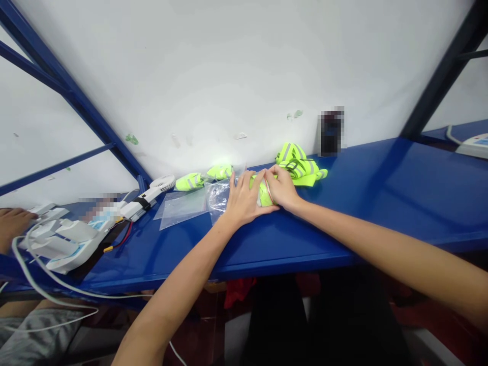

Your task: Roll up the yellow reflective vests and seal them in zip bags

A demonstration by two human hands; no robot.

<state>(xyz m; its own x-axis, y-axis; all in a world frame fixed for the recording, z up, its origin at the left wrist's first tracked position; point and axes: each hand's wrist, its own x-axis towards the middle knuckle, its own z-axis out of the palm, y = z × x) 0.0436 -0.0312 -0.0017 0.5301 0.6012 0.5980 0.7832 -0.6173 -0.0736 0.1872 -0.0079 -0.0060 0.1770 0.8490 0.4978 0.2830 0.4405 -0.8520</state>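
A clear plastic zip bag [217, 195] lies at the middle of the blue table, with a folded neon-yellow reflective strap [264, 196] inside its right end. My left hand [244, 198] grips that end from above, its fingers over the bag and its thumb along the near side. At the bag's red-lined mouth, my right hand [282, 188] pinches the edge; its fingertips are partly hidden. Just behind the right hand sits a loose pile of neon-yellow reflective straps [301, 168]. Two bundled yellow packs, including a near one [189, 181], rest by the wall.
Flat clear bags [182, 207] lie left of my hands. Farther left are a white handheld fan [163, 183], a power strip [76, 246] with plugs and cables, and another person's hand [15, 226]. A dark blurred object [330, 133] leans on the wall behind the blue table [366, 203].
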